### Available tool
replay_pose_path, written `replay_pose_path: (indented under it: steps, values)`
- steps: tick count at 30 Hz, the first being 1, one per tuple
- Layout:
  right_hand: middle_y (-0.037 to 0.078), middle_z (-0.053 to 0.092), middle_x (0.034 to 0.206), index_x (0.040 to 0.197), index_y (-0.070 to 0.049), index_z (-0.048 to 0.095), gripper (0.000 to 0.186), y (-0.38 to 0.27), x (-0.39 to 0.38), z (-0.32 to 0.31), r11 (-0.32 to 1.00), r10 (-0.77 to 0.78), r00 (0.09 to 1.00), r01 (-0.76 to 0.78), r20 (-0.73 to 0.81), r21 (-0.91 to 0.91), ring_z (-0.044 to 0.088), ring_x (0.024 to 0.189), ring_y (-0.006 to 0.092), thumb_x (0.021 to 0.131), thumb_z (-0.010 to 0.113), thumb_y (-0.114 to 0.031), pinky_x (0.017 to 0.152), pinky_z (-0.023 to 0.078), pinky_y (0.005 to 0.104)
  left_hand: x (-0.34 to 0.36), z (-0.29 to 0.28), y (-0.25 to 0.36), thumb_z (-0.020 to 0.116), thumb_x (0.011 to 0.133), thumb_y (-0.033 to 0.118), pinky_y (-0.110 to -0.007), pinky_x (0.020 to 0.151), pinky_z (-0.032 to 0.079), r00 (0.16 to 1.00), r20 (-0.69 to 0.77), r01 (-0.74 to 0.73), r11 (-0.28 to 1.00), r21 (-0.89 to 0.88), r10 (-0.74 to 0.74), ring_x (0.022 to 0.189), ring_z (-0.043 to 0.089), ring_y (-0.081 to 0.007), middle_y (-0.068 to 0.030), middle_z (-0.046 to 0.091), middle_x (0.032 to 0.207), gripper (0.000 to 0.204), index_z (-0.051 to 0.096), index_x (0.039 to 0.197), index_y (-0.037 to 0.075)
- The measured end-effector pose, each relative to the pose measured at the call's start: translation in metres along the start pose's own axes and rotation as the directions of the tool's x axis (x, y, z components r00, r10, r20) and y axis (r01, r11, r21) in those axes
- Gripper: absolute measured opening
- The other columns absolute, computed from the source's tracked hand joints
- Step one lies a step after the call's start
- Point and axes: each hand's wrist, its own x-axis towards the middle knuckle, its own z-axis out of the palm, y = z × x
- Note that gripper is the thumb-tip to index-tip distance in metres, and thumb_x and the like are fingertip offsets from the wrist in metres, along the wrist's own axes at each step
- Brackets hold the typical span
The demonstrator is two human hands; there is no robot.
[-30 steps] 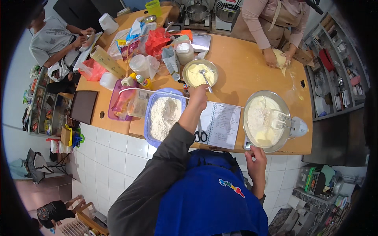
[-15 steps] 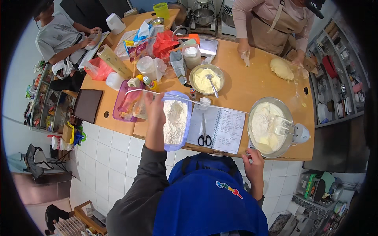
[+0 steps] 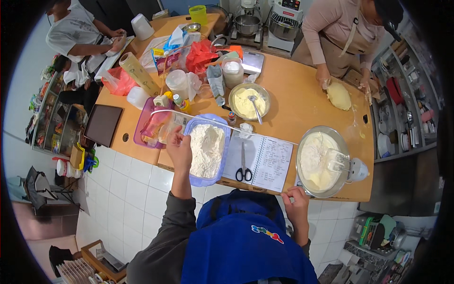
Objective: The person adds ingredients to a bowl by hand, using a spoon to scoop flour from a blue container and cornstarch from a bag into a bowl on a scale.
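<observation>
Blue-lidless plastic tub of flour point(image 3: 206, 150) sat at the table's near edge, and the left hand point(image 3: 178, 150) was closed on its left rim, fingers curled over the wall at about 9 o'clock of the tub. Right hand point(image 3: 295, 198) rested at the wooden table point(image 3: 293, 104) edge, at 7 o'clock of the steel mixing bowl point(image 3: 321, 161); whether it pinched anything I couldn't tell. Tub looked thin-walled, flexy, fairly heavy with loose flour; likely to twist or spill if lifted one-handed by a rim, so better taken on both long sides or slid. At 3 o'clock of the tub lay an open notebook point(image 3: 265, 162) with scissors point(image 3: 243, 166) on it. A hand mixer point(image 3: 347, 165) leaned in the steel bowl. At 12 o'clock was a smaller bowl of batter point(image 3: 248, 102) with a spoon. At 9 o'clock was a pink tray point(image 3: 142, 132). Across the table another person kneaded dough point(image 3: 339, 96).
</observation>
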Motion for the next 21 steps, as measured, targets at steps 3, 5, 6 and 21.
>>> replay_pose_path:
  steps: [3, 5, 6, 21]
  values:
    - [0.013, 0.053, 0.073, 0.07, -0.001, 0.05, 0.015, 0.002, 0.003, -0.002, 0.998, 0.059, 0.994, -0.062, 0.087, 0.032, 0.054, 0.066, 0.0261, 0.068, 0.065, -0.006, 0.058, 0.043, 0.0326, -0.012, 0.004, 0.002, 0.052, 0.063, -0.002, -0.031, 0.086, 0.035, 0.991, -0.008, -0.129, 0.981, 0.147, 0.132, 0.1, 0.047, -0.0225, -0.016, 0.049, 0.109, 0.008, 0.046, 0.066, 0.002]
    - [0.013, 0.053, 0.075, 0.074, -0.001, 0.052, 0.015, 0.002, 0.007, -0.003, 0.987, 0.135, 0.977, -0.147, 0.167, 0.061, 0.054, 0.066, 0.0256, 0.069, 0.064, -0.008, 0.058, 0.043, 0.0321, -0.024, 0.007, 0.006, 0.051, 0.061, -0.003, -0.032, 0.087, 0.034, 0.981, -0.01, -0.19, 0.962, 0.194, 0.196, 0.101, 0.047, -0.024, -0.0166, 0.049, 0.108, 0.009, 0.046, 0.067, 0.002]
    - [0.013, 0.053, 0.075, 0.076, -0.001, 0.053, 0.015, 0.003, 0.01, -0.004, 0.992, 0.109, 0.974, -0.119, 0.199, 0.038, 0.054, 0.065, 0.0256, 0.07, 0.064, -0.008, 0.058, 0.044, 0.0321, -0.032, 0.009, 0.008, 0.05, 0.06, -0.003, -0.032, 0.088, 0.034, 0.974, -0.011, -0.219, 0.951, 0.219, 0.227, 0.102, 0.046, -0.0247, -0.017, 0.049, 0.108, 0.009, 0.045, 0.067, 0.001]
    - [0.013, 0.055, 0.081, 0.086, 0.0, 0.056, 0.017, -0.062, 0.158, 0.024, 0.941, -0.328, 0.908, 0.287, 0.262, 0.181, 0.056, 0.062, 0.0229, 0.073, 0.062, -0.009, 0.055, 0.045, 0.0304, -0.002, -0.008, 0.053, 0.063, 0.064, 0.005, -0.037, 0.087, 0.035, 0.939, 0.076, -0.325, 0.801, 0.503, 0.334, 0.1, 0.046, -0.0314, -0.0176, 0.049, 0.104, 0.027, 0.053, 0.089, 0.002]
